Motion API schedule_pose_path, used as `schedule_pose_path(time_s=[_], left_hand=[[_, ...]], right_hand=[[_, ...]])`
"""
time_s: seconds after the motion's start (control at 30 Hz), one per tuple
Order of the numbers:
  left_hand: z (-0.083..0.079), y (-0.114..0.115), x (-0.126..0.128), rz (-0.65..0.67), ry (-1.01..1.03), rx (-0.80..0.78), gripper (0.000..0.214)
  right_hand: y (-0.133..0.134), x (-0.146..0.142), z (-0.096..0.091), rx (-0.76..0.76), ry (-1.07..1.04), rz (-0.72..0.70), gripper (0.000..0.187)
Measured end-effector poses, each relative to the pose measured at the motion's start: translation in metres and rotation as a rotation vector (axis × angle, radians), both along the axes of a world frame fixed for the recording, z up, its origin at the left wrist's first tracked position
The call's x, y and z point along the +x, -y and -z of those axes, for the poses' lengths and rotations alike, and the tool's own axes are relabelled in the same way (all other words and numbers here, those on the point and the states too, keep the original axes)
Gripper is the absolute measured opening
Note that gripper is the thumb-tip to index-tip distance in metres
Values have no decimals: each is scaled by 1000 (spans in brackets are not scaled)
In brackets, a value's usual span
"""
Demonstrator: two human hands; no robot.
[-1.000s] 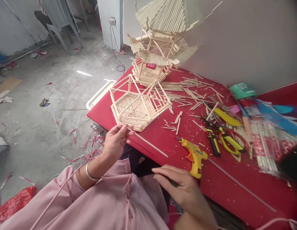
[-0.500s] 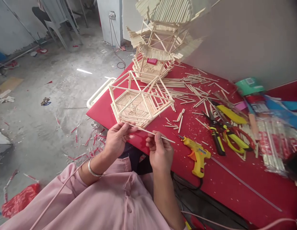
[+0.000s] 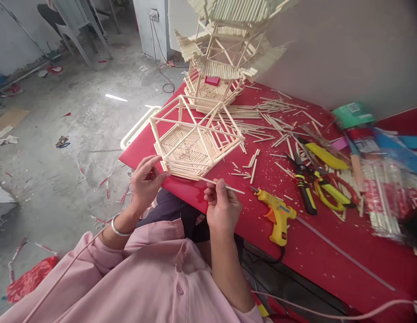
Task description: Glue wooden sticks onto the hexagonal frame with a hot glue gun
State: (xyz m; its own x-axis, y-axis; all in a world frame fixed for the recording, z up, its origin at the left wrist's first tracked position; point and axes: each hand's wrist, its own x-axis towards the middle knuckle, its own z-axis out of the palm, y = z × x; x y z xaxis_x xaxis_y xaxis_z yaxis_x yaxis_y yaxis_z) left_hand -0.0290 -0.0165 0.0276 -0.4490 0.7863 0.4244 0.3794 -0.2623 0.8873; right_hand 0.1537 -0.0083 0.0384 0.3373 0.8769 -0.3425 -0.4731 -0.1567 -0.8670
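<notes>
Hexagonal stick frame (image 3: pixel 190 150), built of pale wooden rods, stands before you on the near left part of the red counter (image 3: pixel 329 273). Its base is laid in concentric rings; slanting posts carry an upper ring, crossed by bars that meet near the middle. Your right hand (image 3: pixel 223 204) pinches a thin wooden stick (image 3: pixel 238 190) between thumb and fingers, the left end of the stick close to the near edge of the base; you cannot tell whether the two touch. Your left hand (image 3: pixel 144 179), with a bracelet (image 3: pixel 116 230) at the wrist, is at the near left corner of the frame, thumb and forefinger parted; contact with the frame cannot be made out.

To the right of the frame you see short cut pieces (image 3: pixel 254 167), then a yellow glue gun (image 3: pixel 278 215) lying on its side, nozzle toward the frame. Farther right lie pliers (image 3: pixel 304 188) with black-and-yellow handles and, beside them, a second pair (image 3: pixel 332 193). Behind the frame, loose sticks (image 3: pixel 243 110) spread across the counter next to a tiered pagoda model (image 3: pixel 221 68). At your far right are clear plastic packets (image 3: pixel 379 197); at your left, a red plastic bag (image 3: pixel 31 278) rests on the concrete floor (image 3: pixel 83 112).
</notes>
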Motion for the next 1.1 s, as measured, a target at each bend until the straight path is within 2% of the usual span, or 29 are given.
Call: schedule_pose_path(time_s=[0.1,0.27,0.63,0.87,1.1], left_hand=[[7,-6,-3,80,11,-1,21],[13,-9,-4,100,46,-24,19],[4,-15,-5,126,60,-67,28],[11,-15,-8,149,59,-49,14],[10,-15,-11,189,13,-84,17]], right_hand=[[0,-1,-1,9,5,5,41],[0,-3,-1,26,-6,22,41],[-2,-5,4,45,27,27,36],[-6,-4,2,29,14,1,34],[-6,-3,1,33,42,-26,36]])
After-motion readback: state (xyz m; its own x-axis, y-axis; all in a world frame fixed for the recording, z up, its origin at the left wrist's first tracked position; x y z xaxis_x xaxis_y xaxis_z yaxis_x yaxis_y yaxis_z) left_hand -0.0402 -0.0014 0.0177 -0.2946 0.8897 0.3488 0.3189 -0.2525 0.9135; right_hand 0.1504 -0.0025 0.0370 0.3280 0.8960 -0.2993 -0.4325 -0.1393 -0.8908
